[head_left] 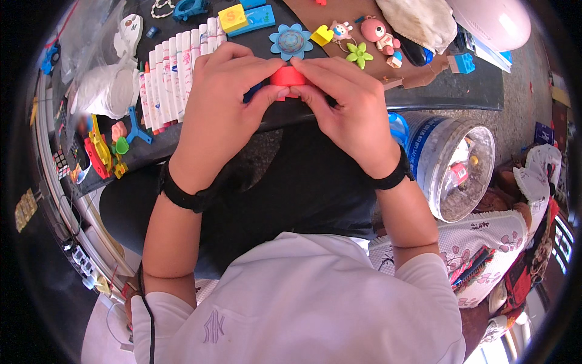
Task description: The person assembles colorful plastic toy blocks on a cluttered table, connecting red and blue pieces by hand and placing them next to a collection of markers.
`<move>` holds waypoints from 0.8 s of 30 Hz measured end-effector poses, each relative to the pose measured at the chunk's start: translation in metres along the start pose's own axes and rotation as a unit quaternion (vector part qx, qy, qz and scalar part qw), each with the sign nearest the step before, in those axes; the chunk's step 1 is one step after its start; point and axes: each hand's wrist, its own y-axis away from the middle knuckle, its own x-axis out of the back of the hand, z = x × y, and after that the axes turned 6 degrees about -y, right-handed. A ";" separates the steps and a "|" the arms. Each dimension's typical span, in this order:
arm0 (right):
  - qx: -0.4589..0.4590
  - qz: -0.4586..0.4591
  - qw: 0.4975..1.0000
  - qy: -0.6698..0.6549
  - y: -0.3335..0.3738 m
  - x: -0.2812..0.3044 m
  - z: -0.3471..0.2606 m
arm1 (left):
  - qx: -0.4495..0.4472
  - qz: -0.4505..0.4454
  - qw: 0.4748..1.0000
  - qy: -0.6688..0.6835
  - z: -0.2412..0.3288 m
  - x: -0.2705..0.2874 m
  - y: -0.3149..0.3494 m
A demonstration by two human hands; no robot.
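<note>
Between the fingertips of both hands is a red toy block point(287, 76) with a rounded top, held at the near edge of the dark table. My left hand point(219, 100) pinches its left side with thumb and forefinger. From the other side my right hand point(348, 97) grips it the same way. Something dark blue point(250, 93) shows partly under my left fingers; its kind is hidden. Just beyond the fingertips lies a blue flower-shaped toy point(291, 41). A row of white markers point(173, 79) lies beside my left hand.
Yellow and blue blocks point(247, 19), a green flower piece point(359, 56) and a bear figure point(377, 35) lie toward the back. Small toys point(103, 145) sit at the left. A clear plastic bucket point(433, 164) stands right of my knees, below the table edge point(448, 108).
</note>
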 end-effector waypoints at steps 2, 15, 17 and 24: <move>0.001 0.003 1.000 -0.001 0.001 -0.001 0.001 | -0.006 0.010 1.000 -0.010 0.000 -0.001 0.000; -0.097 -0.047 0.989 -0.096 -0.003 0.008 0.004 | 0.005 -0.008 0.999 -0.033 0.003 -0.001 0.000; -0.085 -0.053 0.991 -0.090 -0.005 0.010 0.005 | 0.000 0.000 0.999 -0.036 0.004 -0.002 0.001; -0.084 -0.054 0.991 -0.090 -0.005 0.009 0.004 | -0.005 0.036 0.999 -0.028 0.009 -0.001 0.000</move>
